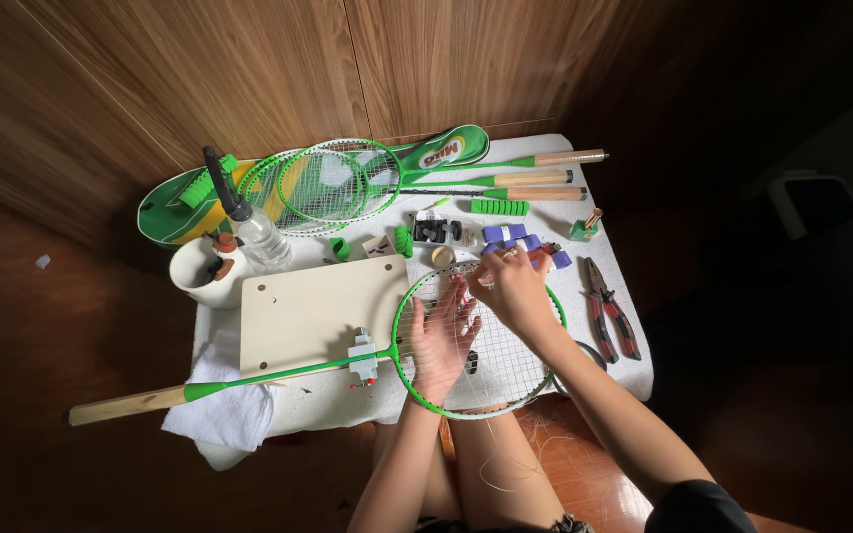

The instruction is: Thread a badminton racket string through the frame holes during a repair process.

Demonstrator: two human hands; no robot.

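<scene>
A: Support surface? 
B: Small table (614, 370) under a white cover, set against a wood-panelled wall.

A: Items resting directly on it? 
B: Cream board (308, 311); green racket (328, 367) with wooden handle; stacked green rackets (348, 183) at the back; red-handled pliers (609, 311) at the right edge; white cup (199, 271); clear bottle (261, 237); folded white cloth (224, 410); purple grip rolls (510, 235).
</scene>
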